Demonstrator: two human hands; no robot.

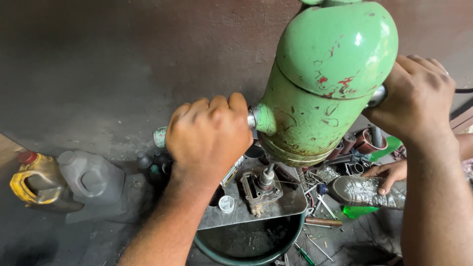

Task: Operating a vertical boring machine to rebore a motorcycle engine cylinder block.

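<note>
A green drill press head [325,83] with chipped paint fills the upper middle. My left hand [209,133] is closed round a green-tipped handle [160,137] that sticks out of the machine's left side. My right hand [419,96] is closed on a shiny metal handle [377,96] at the machine's right side. Under the head, the chuck [266,178] comes down onto a small metal part [258,192] lying on a grey metal plate [286,199].
A dark green basin [249,246] sits below the plate. A yellow jug [34,180] and a grey jug [91,180] stand at left. Another person's hand [389,173] rests on a plastic bottle [359,191] at right, among loose tools and metal parts.
</note>
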